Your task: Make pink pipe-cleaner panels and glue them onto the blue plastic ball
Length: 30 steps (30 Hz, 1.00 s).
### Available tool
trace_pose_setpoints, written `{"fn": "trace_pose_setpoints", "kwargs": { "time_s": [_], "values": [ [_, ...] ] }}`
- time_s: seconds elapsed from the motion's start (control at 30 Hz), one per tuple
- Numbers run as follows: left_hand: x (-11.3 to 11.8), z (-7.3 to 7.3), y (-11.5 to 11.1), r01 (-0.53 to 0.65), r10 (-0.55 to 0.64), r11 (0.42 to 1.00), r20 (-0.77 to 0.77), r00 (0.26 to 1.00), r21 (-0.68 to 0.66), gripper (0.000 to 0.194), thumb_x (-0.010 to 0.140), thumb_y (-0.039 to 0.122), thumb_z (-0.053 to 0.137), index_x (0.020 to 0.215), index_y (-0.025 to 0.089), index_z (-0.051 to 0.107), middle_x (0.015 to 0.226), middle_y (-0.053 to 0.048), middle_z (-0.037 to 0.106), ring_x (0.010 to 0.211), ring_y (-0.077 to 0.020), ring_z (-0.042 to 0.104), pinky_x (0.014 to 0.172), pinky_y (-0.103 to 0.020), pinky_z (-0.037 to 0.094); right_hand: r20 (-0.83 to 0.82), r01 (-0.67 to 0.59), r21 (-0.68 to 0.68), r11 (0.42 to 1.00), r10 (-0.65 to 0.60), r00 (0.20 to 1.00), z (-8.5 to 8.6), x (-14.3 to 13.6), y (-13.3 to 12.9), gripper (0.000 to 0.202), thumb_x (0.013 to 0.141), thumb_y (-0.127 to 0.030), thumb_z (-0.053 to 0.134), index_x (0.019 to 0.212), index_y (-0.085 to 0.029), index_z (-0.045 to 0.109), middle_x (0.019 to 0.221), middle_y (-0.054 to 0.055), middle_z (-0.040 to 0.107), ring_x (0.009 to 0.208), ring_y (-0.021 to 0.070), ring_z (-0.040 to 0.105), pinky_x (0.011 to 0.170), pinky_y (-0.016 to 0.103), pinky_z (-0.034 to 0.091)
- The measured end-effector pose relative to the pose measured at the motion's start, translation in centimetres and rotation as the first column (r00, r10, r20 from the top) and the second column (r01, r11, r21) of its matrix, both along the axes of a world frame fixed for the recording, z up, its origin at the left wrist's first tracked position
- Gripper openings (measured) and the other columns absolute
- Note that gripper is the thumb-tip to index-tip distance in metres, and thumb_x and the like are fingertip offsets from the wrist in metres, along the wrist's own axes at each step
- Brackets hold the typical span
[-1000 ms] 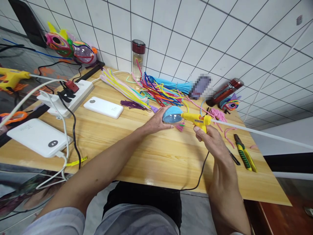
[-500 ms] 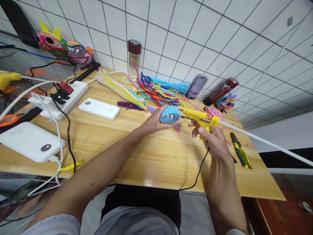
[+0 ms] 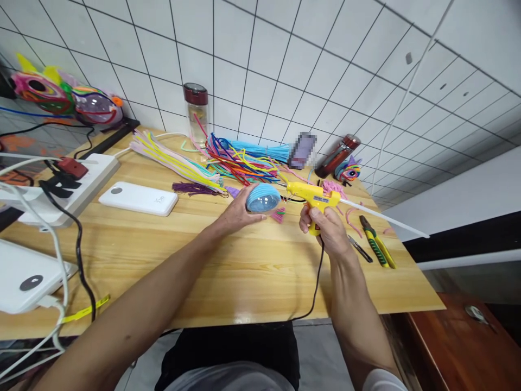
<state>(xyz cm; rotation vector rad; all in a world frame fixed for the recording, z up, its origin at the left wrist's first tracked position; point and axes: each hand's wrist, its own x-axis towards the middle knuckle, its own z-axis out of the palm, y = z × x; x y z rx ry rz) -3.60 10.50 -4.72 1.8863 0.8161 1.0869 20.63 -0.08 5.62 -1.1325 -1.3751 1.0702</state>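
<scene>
Above the wooden table, my left hand (image 3: 236,213) is closed around a clear ball (image 3: 264,204) whose upper part is covered with rows of light-blue pipe cleaner. To its right, my right hand (image 3: 329,225) grips the handle of a yellow hot glue gun (image 3: 311,194). The gun's nozzle points left, close to the ball's upper right side; whether they touch I cannot tell. A long white glue stick (image 3: 386,218) juts from the gun's back. Behind the ball lies a heap of coloured pipe cleaners (image 3: 244,163).
Green-and-yellow pliers (image 3: 376,241) and a dark slim tool (image 3: 360,248) lie on the right. White power banks (image 3: 138,199), a power strip (image 3: 81,190) and cables occupy the left. A glass bottle (image 3: 196,114) and a dark red flask (image 3: 338,155) stand along the tiled wall.
The view has swung right, so the scene sits further left in the picture. Both hands keep their holds on the ball and the glue gun, with little change between them.
</scene>
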Motion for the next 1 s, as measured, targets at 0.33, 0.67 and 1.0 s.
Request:
{"fn": "trace_pose_setpoints", "kwargs": {
  "time_s": [0.33,0.67,1.0],
  "values": [
    [0.3,1.5,-0.9,0.036,-0.031,0.992,0.046,0.998,-0.118,0.093,0.077,0.050,0.088,0.155,0.019,0.050,0.153,-0.016,0.062,0.141,-0.0356,0.061,0.120,-0.050,0.050,0.032,-0.011,0.054,0.998,0.009,0.999,-0.8,0.4,0.2,0.051,0.090,-0.071,0.076,0.089,-0.020,0.070,0.066,-0.001,0.062,0.057,0.0146,0.054,0.060,0.032,0.042],
    [0.4,0.8,-0.4,-0.114,0.110,0.993,-0.104,0.988,-0.036,0.073,0.086,0.059,0.075,0.144,0.018,0.060,0.144,-0.016,0.066,0.138,-0.0358,0.060,0.122,-0.054,0.047,-0.043,0.063,0.081,0.995,-0.060,0.997,-1.2,-0.3,0.9,0.058,0.083,-0.077,0.078,0.102,-0.022,0.070,0.098,0.008,0.077,0.066,0.0182,0.068,0.060,0.034,0.053],
    [0.2,0.3,-0.3,-0.212,0.215,0.974,0.022,0.976,-0.080,0.077,0.092,0.068,0.067,0.148,0.016,0.056,0.148,-0.020,0.061,0.137,-0.0339,0.061,0.117,-0.052,0.050,-0.040,0.154,0.151,0.976,-0.150,0.988,-2.8,-1.4,1.5,0.060,0.088,-0.081,0.066,0.102,-0.022,0.071,0.093,0.008,0.078,0.072,0.0206,0.069,0.064,0.035,0.055]
  ]
}}
